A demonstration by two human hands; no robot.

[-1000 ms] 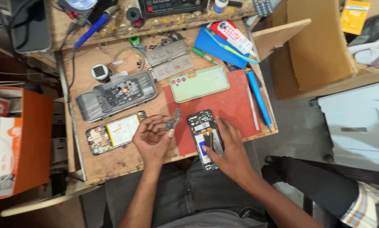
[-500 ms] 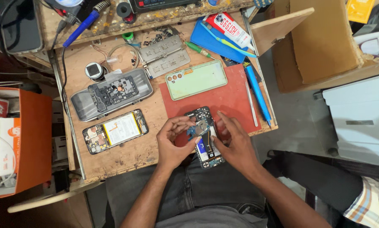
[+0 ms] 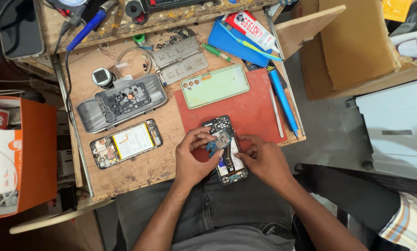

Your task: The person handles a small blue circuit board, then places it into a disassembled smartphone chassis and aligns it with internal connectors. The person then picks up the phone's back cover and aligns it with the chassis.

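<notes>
Far left, at nine o'clock: an orange cardboard box (image 3: 29, 158) standing beside the worn wooden workbench (image 3: 143, 169). On the bench, at ten o'clock, a grey oblong tray (image 3: 90, 116) carries a black phone frame (image 3: 122, 100); just below it lies a second opened phone with a pale battery (image 3: 125, 143). Above these, a blue-handled soldering iron (image 3: 85, 28) rests on the raised back ledge, and a grey metal stencil plate (image 3: 178, 60) lies at eleven o'clock. At centre, a pale green phone back cover (image 3: 214, 86) lies partly on a red rubber work mat (image 3: 255, 111). At the mat's six o'clock edge sits the opened black smartphone with exposed internals (image 3: 227, 160), overhanging the bench toward the lap. The left hand (image 3: 192, 158) pinches a small blue circuit board (image 3: 215, 145) between thumb and fingertips above the phone's upper half. The right hand (image 3: 264, 160) presses on the phone's right edge, fingertips closed against the frame, steadying it. At two o'clock lie a blue plastic pry tool (image 3: 280, 97), slim metal tweezers (image 3: 276, 114) and a red-and-white glue tube (image 3: 250, 28). Far right: a brown cardboard carton (image 3: 357, 46).
</notes>
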